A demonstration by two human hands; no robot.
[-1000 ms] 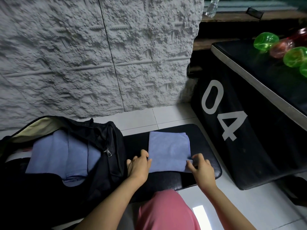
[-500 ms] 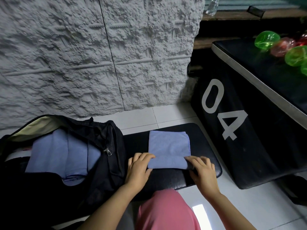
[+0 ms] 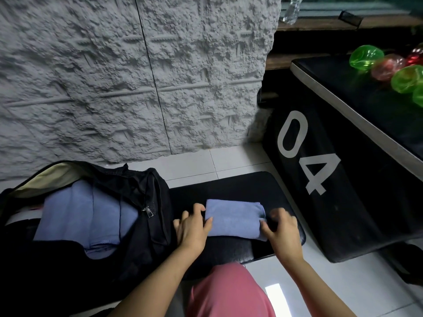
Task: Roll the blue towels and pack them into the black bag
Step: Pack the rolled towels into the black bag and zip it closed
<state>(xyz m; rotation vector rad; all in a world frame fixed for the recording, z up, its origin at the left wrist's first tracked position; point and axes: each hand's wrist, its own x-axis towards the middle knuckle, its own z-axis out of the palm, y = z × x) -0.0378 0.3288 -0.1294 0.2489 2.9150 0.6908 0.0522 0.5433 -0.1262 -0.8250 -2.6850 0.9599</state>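
Gym-like room; padded bench (image 3: 229, 186); numbered box (image 3: 357, 225)

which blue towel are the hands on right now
The blue towel on the black bench: the left hand and right hand grip its two ends. The other blue towels lie untouched inside the open black bag.

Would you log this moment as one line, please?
blue towel part-rolled | left hand, right hand grip its ends | black bag open

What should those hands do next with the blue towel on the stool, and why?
Probably roll the blue towel on to its far edge: the left hand and right hand grip its ends, a flat part seems left, and the open black bag waits beside it.
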